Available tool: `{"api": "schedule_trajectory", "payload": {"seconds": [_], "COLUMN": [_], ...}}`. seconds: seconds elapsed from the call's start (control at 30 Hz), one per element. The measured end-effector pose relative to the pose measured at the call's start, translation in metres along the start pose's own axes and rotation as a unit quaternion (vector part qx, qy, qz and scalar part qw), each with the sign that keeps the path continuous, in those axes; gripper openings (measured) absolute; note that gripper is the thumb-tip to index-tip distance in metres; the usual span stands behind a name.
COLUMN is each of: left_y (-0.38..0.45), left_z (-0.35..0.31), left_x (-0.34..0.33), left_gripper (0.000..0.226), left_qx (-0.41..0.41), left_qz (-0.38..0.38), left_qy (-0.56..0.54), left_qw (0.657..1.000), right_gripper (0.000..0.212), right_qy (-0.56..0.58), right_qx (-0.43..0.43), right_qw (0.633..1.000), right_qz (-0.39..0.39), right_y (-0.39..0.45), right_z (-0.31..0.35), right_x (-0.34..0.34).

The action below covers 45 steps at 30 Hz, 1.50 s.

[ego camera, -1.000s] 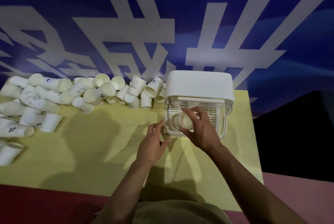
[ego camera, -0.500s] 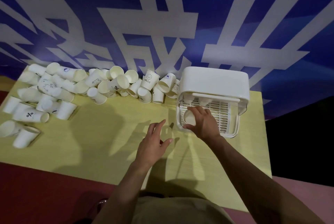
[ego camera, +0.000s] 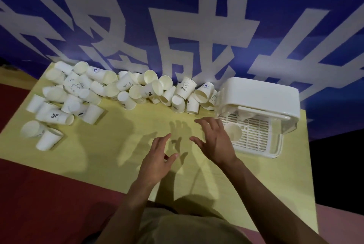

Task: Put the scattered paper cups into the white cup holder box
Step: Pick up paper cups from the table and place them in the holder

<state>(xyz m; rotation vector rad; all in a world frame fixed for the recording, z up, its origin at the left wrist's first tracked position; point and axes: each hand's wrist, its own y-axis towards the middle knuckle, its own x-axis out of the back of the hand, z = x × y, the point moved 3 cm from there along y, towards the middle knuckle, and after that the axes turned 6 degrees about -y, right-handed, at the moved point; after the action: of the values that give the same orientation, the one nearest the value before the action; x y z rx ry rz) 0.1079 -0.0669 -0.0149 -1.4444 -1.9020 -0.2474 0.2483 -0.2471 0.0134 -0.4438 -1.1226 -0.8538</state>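
A paper cup [ego camera: 233,131] lies on its side on the slatted tray of the white cup holder box [ego camera: 258,104], near the tray's front-left corner. Its open mouth faces toward the person and a little upward, so its long axis runs roughly front to back, from the near edge of the tray in toward the box's covered rear. Further cups show dimly under the lid at the back of the tray; how they stand cannot be told.

The right hand [ego camera: 213,140] hovers just left of that cup, fingers spread and nearly straight, holding nothing. The cup sits just beside the back of this hand, on its right, partly hidden by it; whether skin touches paper cannot be told.

The left hand [ego camera: 157,160] hangs over the yellow table [ego camera: 98,151], well apart from the box, fingers loosely extended and empty.

The scattered paper cups [ego camera: 122,92] lie heaped along the table's far edge and left side, most on their sides with mouths pointing every way. One printed "HELLO" cup [ego camera: 185,87] stands upright near the box's left side.

Behind the table hangs a blue banner [ego camera: 177,27] with large white characters.
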Motion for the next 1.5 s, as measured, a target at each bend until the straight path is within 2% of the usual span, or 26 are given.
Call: {"api": "schedule_trajectory", "payload": {"seconds": [0.1,0.27,0.47,0.57,0.83,0.97,1.07,1.17,1.37,1.5], "left_y": [0.000,0.003,0.014,0.016,0.028,0.038,0.045,0.049,0.054,0.053], "left_z": [0.041,0.120,0.233,0.288,0.360,0.378,0.373,0.366,0.365,0.356], "left_x": [0.034,0.121,0.244,0.286,0.307,0.303,0.311,0.312,0.299,0.287], "left_gripper": [0.070,0.067,0.070,0.073,0.067,0.061,0.062,0.080,0.079,0.083], "left_qx": [0.013,0.022,0.072,0.105,0.121,0.086,0.095,0.115,0.179,0.153], "left_qz": [-0.008,-0.063,-0.204,-0.231,-0.169,-0.151,-0.148,-0.124,-0.056,-0.042], "left_qy": [-0.005,-0.028,0.027,0.054,0.119,0.180,0.157,0.159,0.143,0.107], "left_qw": [1.000,0.997,0.976,0.966,0.971,0.968,0.972,0.973,0.972,0.981], "right_gripper": [0.059,0.059,0.059,0.058,0.061,0.062,0.059,0.057,0.062,0.058], "right_qy": [-0.007,0.023,0.036,0.052,0.070,0.056,0.043,0.030,0.002,-0.009], "right_qx": [0.026,0.041,0.075,0.072,0.035,0.024,0.006,-0.001,-0.078,-0.119], "right_qw": [0.999,0.997,0.992,0.991,0.991,0.990,0.989,0.989,0.985,0.980], "right_qz": [0.026,0.059,0.095,0.097,0.110,0.125,0.138,0.147,0.155,0.161], "right_y": [0.021,0.065,0.128,0.153,0.192,0.200,0.207,0.213,0.233,0.240], "right_z": [0.049,0.141,0.246,0.283,0.324,0.325,0.323,0.324,0.324,0.322], "right_x": [-0.025,-0.076,-0.146,-0.178,-0.234,-0.239,-0.243,-0.251,-0.268,-0.276]}}
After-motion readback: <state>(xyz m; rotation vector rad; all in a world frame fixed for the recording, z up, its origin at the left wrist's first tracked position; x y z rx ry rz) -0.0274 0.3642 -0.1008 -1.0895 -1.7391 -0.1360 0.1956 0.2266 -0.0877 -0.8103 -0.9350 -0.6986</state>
